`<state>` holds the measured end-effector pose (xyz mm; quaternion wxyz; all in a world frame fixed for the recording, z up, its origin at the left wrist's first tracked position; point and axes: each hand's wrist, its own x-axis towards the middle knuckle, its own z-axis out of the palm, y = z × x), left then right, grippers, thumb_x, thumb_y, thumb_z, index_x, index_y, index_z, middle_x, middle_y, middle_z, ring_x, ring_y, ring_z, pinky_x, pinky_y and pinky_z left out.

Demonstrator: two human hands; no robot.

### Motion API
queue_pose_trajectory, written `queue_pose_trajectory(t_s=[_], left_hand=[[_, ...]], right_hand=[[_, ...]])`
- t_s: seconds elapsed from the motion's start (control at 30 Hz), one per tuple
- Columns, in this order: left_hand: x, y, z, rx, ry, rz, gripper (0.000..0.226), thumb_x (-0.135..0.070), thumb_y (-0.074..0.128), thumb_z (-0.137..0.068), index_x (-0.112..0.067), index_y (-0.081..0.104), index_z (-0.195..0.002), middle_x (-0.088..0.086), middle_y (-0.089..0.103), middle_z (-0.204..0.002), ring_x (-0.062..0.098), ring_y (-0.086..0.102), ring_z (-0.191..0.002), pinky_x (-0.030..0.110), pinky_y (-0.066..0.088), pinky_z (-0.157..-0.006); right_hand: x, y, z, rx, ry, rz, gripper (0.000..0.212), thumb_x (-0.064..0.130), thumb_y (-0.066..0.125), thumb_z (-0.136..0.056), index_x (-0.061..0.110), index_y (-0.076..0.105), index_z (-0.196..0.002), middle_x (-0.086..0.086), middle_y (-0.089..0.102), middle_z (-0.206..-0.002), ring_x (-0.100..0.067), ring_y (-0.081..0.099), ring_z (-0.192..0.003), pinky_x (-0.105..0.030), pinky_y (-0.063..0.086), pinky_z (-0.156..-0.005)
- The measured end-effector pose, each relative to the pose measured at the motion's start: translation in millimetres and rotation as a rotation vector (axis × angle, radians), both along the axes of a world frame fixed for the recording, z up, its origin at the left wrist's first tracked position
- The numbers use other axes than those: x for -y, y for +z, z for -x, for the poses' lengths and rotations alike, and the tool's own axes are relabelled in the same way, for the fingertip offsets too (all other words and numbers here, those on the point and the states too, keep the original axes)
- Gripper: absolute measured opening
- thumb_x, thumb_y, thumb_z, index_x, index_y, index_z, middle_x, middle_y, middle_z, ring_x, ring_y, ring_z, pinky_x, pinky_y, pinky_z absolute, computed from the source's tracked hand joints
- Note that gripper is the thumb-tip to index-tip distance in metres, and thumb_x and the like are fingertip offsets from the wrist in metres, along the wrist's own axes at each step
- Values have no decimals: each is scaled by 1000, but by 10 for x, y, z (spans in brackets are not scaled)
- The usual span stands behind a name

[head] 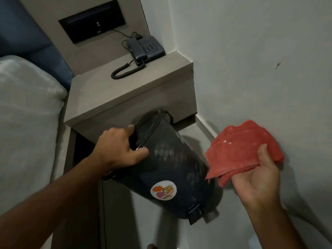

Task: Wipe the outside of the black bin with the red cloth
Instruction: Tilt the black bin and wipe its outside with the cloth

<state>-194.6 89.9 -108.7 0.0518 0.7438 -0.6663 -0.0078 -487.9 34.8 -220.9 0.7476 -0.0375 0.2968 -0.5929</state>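
Right hand is held palm up, fingers closed on the folded red cloth, apart from the bin. Black bin is tilted, gripped at its rim by the left hand. Telephone is seen on the tabletop behind.

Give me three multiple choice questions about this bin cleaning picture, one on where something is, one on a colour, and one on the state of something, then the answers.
1. Where is the telephone?
A. on the bedside shelf
B. on the floor
C. inside the bin

2. What colour is the cloth in the right hand?
A. blue
B. red
C. white

3. How is the black pedal bin standing?
A. flat and upright
B. upside down
C. tilted, gripped at its rim by the left hand

Answers: 1 A, it sits on the grey shelf beside the wall. 2 B, the folded cloth is plainly red. 3 C, the bin leans with its pedal end lowest.
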Motion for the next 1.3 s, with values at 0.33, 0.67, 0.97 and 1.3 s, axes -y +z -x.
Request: queue_pose_trajectory(t_s=[0.33, 0.67, 0.97, 1.3], left_hand=[[6, -104, -46, -113, 152, 83, 83, -69, 45, -64, -2, 64, -110, 1, 64, -64, 17, 62, -53, 26, 50, -48], [-92, -211, -237, -56, 137, 104, 60, -64, 47, -62, -10, 65, -79, -1, 57, -45, 18, 58, -44, 25, 42, -45], [-179, -198, -249, -139, -89, 178, 58, -49, 57, -67, -1, 66, -97, -4, 58, -47, 8, 57, -40, 33, 52, -41], [-674, -262, -510, -142, -286, 0, 92, -47, 62, -69, -1, 32, -142, 0, 60, -108, 6, 63, -83, 22, 56, -66]], right_hand=[[-365, 262, -1203, -1131, 273, 657, 53, 66, 39, -90, 53, 45, -141, 2, 63, -132, -10, 61, -119, -41, 52, -100], [-550, -568, -1252, -1774, 339, 755, 79, 72, 26, -92, 37, 7, -160, 0, 21, -168, -30, 18, -151, -60, 6, -121], [15, -157, -1423, -1696, 455, 412, 68, 64, 17, -97, 25, 51, -142, -4, 47, -152, -30, 33, -142, -60, 12, -116], [-736, -870, -774, -1759, 304, 862, 78, 69, 32, -94, 35, 8, -160, -6, 37, -162, -36, 36, -146, -62, 27, -115]])
